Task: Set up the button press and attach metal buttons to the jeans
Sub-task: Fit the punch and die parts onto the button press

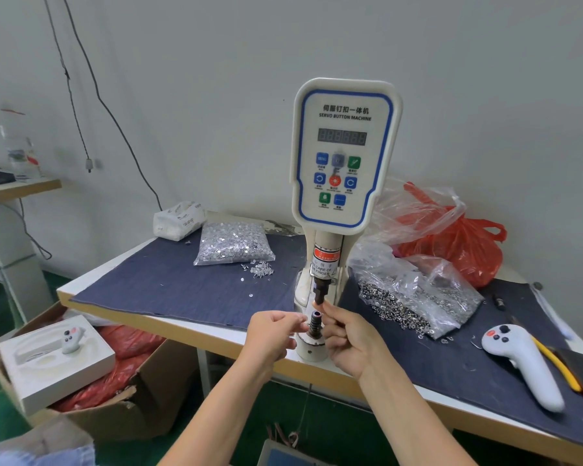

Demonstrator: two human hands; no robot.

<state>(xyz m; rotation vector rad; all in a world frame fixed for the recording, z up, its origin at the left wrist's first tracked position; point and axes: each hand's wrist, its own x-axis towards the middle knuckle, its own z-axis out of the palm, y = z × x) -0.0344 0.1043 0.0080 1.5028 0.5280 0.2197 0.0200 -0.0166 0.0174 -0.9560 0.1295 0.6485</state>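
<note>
Button press [342,153]: white upright servo machine with a blue-edged control panel, standing at the front edge of the table [367,378], which is covered with dark denim cloth [169,280].

Lower die [316,322]: dark ribbed post rising from the round white base, directly under the upper punch [318,290].

Left hand [270,338]: just left of the lower die, fingers curled toward it; whether they pinch it I cannot tell.

Right hand [347,338]: just right of the die, thumb and forefinger raised to the punch tip, apparently touching it.

Bag of silver tacks [233,243]: clear, left of the press, a few tacks spilled beside it.

Bag of metal buttons [414,297]: clear, open, right of the press, contents spilling onto the cloth.

Red plastic bag [458,243]: behind the buttons.

White handheld controller [522,364]: on the cloth, far right.
</note>
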